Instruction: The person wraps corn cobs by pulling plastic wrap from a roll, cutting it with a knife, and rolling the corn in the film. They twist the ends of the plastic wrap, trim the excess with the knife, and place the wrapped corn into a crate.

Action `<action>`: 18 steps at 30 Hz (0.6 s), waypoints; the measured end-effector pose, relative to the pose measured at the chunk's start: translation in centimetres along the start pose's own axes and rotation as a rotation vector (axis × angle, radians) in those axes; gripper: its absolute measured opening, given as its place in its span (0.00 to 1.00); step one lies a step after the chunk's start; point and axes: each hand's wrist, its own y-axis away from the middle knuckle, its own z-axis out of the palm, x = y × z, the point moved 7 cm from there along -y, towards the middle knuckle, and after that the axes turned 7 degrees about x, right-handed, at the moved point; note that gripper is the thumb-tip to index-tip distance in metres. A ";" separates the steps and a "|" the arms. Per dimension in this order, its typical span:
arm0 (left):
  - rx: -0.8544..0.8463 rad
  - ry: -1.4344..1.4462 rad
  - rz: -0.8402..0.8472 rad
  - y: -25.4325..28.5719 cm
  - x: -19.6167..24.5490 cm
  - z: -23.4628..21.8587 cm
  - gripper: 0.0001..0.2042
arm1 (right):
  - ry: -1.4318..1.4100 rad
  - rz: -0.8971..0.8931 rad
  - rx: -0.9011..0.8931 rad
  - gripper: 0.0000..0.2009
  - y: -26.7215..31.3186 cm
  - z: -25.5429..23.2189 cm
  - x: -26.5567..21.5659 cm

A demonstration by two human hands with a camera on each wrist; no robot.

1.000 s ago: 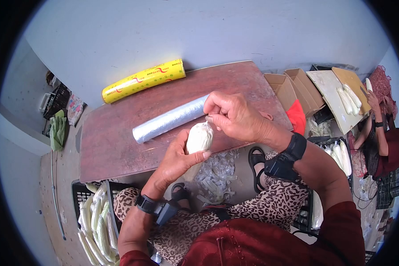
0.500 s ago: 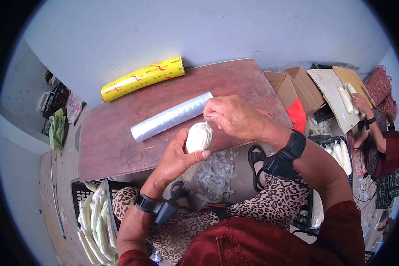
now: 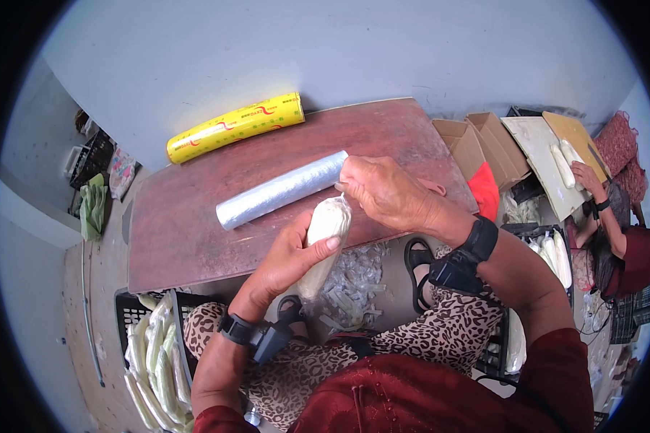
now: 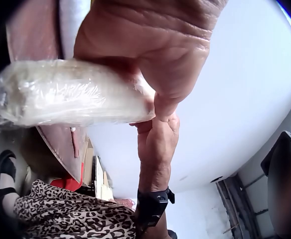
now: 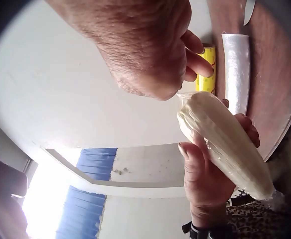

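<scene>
A pale corn cob (image 3: 328,220) wrapped in clear film is held above the table's near edge. My left hand (image 3: 285,252) grips it around the middle, thumb across the front and fingers behind. At its upper end my right hand (image 3: 390,193) pinches a thin twist of film (image 3: 341,196) pulled up from the tip. In the left wrist view the film (image 4: 1,102) bunches loosely at the cob's other end. Behind the hands a roll of clear cling film (image 3: 282,189) lies on the reddish table (image 3: 180,238).
A yellow printed roll (image 3: 235,128) lies at the table's back edge. Crates of pale cobs (image 3: 155,361) stand on both sides, and film scraps (image 3: 357,289) litter the floor. At right, another person's hand (image 3: 588,177) touches cobs on a board. A knife blade (image 5: 249,12) shows on the table.
The cob has tilted so more of its length shows beneath my left hand. My right hand keeps its pinch at the tip, where the film twist now shows stretched.
</scene>
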 end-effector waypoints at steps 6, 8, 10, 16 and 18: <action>-0.097 0.330 -0.151 0.6 -0.7 0.4 0.28 | -0.009 0.017 0.008 0.12 0.0 0.1 0.1; -0.115 0.338 -0.142 0.6 -0.6 0.5 0.28 | -0.009 0.008 0.015 0.12 0.0 0.0 -0.1; -0.125 0.280 -0.080 0.5 -0.4 0.6 0.29 | 0.019 -0.015 0.017 0.12 0.0 -0.1 -0.3; -0.076 0.210 -0.065 0.3 -0.3 0.4 0.27 | 0.001 -0.001 0.016 0.13 0.0 -0.3 -0.7; -0.062 0.172 -0.081 0.5 0.0 0.4 0.26 | 0.048 -0.103 0.024 0.13 0.0 -0.6 -1.6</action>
